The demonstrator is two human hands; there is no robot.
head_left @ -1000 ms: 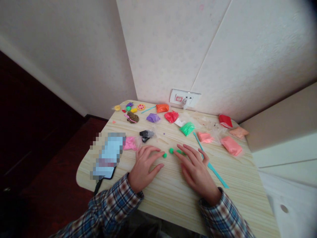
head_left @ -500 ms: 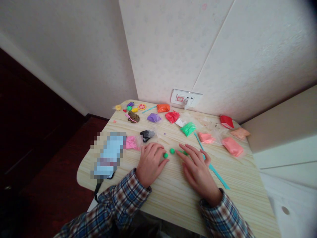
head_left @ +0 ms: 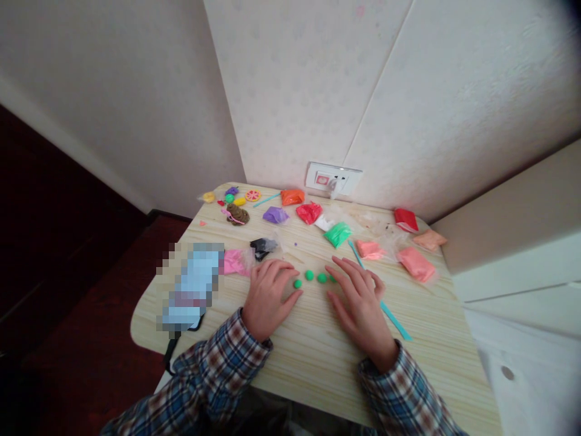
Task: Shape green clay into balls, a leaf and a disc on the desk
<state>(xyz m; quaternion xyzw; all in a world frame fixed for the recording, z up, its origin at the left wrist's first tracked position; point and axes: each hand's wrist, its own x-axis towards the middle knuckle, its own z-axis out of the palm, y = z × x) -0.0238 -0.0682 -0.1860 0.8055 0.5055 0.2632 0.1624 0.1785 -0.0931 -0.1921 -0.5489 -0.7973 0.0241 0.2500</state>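
Several small green clay balls lie in a short row on the table between my hands. My left hand rests on the tabletop with thumb and fingers apart; the leftmost green ball sits at the gap between its thumb and fingertips. On the other side, my right hand is open, its fingers spread over the right end of the row and partly covering a ball there. Another green ball shows just left of its fingertips. A light-blue clay tool passes under the right hand's fingers.
Behind the hands are bags of black, pink, purple, red, orange and green clay. A coiled brown clay piece stands back left. A phone lies at left; coral bags at right.
My right hand's fingers have uncovered more of the green row, so another ball now shows beside them. The whole view has shifted slightly. My left hand stays by the leftmost ball.
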